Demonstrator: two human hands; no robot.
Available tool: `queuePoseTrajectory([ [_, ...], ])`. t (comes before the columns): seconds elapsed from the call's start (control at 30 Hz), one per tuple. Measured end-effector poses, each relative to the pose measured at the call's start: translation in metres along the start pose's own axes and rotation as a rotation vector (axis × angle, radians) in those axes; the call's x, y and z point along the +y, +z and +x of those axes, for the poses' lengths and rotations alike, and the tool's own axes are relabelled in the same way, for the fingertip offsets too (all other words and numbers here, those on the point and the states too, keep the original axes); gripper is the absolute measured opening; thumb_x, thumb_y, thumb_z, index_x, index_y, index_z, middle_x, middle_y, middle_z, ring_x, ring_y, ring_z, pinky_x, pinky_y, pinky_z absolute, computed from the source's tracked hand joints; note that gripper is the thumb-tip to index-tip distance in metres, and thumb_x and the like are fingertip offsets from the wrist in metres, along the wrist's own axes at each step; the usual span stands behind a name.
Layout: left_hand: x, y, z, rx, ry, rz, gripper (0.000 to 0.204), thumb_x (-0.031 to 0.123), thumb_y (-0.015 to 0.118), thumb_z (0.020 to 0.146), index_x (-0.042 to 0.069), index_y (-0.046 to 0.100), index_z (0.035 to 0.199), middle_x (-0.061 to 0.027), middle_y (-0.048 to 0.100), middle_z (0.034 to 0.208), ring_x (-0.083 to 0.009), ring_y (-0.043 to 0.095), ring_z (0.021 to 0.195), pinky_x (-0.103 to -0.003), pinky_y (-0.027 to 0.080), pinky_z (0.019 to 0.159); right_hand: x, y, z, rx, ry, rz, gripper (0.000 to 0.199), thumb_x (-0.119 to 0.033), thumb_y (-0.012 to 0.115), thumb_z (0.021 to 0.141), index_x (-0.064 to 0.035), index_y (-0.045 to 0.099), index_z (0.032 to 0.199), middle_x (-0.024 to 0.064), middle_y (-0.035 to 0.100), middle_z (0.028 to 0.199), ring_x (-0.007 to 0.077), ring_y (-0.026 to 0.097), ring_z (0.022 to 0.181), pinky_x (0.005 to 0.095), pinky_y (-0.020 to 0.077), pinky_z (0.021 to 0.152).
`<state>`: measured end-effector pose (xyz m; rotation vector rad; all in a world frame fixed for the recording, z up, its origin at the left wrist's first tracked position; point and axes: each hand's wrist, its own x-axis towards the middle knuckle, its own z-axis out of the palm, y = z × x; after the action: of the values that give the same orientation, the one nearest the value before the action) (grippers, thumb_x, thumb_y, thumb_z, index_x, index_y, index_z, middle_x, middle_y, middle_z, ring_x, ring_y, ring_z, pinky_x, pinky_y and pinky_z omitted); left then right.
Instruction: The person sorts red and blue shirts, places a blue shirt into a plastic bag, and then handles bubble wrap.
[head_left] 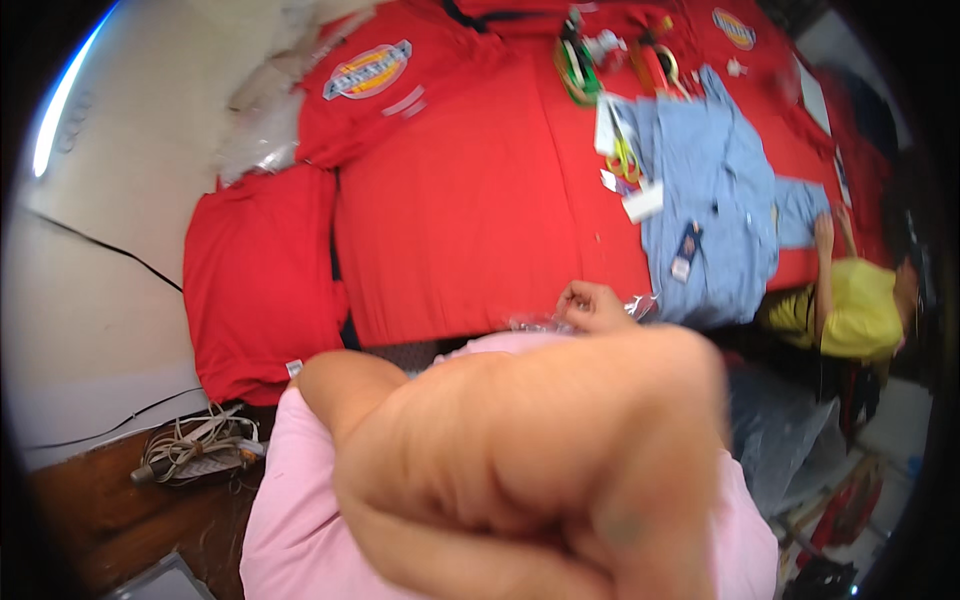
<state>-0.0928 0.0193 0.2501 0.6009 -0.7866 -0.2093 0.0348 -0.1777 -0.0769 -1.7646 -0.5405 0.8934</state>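
My left hand (530, 440) is raised very close to the view, large and blurred. It covers much of the lower middle, and its fingers are folded or smeared, so I cannot make out whether it holds anything. Beyond it, at the near edge of the red cloth, is my right hand (595, 305), small and partly hidden behind the left. Its fingers curl together at a crinkled piece of clear plastic (540, 324). My pink shirt (295, 500) shows below. In front of my hands lies the wide red cloth (460, 220) on the table.
A folded red garment (262, 270) lies at the left, near clear plastic wrapping (260, 140). On the right are a blue shirt (710, 190), yellow-handled scissors (625, 160) and a green tape dispenser (578, 75). A person in yellow (860, 310) handles blue cloth. Coiled cords (200, 445) sit lower left.
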Motion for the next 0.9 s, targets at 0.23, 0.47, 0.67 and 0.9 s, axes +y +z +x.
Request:
queuePoseTrajectory([
  [0.23, -0.073, 0.062, 0.049, -0.002, 0.07, -0.062, 0.03, 0.016, 0.057, 0.107, -0.011, 0.066, 0.115, -0.0252, 0.071, 0.104, -0.0317, 0.073, 0.096, -0.039, 0.057, 0.084, 0.071, -0.051, -0.154, 0.0, 0.226, 0.675, 0.03, -0.032, 0.069, 0.086, -0.0037, 0.067, 0.094, -0.0011, 0.063, 0.082, 0.0071, 0.056, 0.073, 0.0231, 0.0427, 0.064],
  [0.47, -0.123, 0.129, 0.069, 0.249, -0.217, 0.012, 0.046, 0.028, 0.052, 0.107, -0.014, 0.071, 0.108, -0.0258, 0.073, 0.089, -0.0326, 0.075, 0.079, -0.039, 0.059, 0.072, 0.132, -0.04, -0.3, 0.105, 0.271, 0.901, 0.017, -0.011, 0.075, 0.085, -0.0086, 0.065, 0.098, -0.0018, 0.066, 0.095, 0.0078, 0.061, 0.089, 0.0231, 0.0476, 0.084],
  [0.67, -0.185, 0.124, 0.064, -0.12, -0.004, 0.101, 0.053, 0.033, 0.044, 0.107, -0.011, 0.074, 0.098, -0.0224, 0.072, 0.087, -0.0302, 0.072, 0.073, -0.036, 0.056, 0.065, 0.159, -0.035, -0.322, 0.336, 0.177, 0.943, 0.014, -0.013, 0.074, 0.089, -0.008, 0.065, 0.097, -0.0014, 0.066, 0.091, 0.0092, 0.062, 0.085, 0.0244, 0.0477, 0.083],
  [0.9, -0.197, 0.098, 0.094, -0.652, 0.017, 0.293, 0.056, 0.035, 0.04, 0.11, -0.009, 0.073, 0.101, -0.023, 0.071, 0.096, -0.0321, 0.072, 0.084, -0.039, 0.054, 0.071, 0.18, -0.056, -0.306, 0.756, 0.03, 0.812, 0.01, -0.012, 0.071, 0.094, -0.0061, 0.066, 0.101, 0.0016, 0.067, 0.088, 0.0118, 0.062, 0.078, 0.0278, 0.05, 0.077],
])
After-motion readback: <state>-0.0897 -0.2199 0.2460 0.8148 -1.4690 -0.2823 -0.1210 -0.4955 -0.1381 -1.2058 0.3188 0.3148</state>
